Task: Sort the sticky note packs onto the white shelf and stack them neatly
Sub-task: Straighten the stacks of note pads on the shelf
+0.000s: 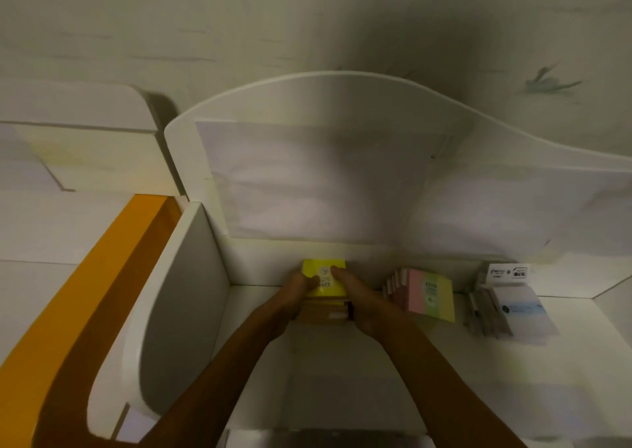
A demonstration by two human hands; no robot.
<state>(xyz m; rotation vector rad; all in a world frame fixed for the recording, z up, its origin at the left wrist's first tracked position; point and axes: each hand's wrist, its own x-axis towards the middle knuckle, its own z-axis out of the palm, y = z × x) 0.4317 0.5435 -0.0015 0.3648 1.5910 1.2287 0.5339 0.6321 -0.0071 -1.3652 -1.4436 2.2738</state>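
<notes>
A stack of yellow sticky note packs stands on the white shelf against its back wall. My left hand grips the stack's left side and my right hand grips its right side, thumbs on the top pack. To the right lies a stack of pink, green and yellow packs. Further right sits a pile of white and pale blue packs in clear wrappers. The lower packs of the yellow stack are mostly hidden by my hands.
A white side panel bounds the shelf on the left, with an orange board beyond it. The shelf's curved back panel rises behind the stacks. Bare shelf surface lies in front of my hands.
</notes>
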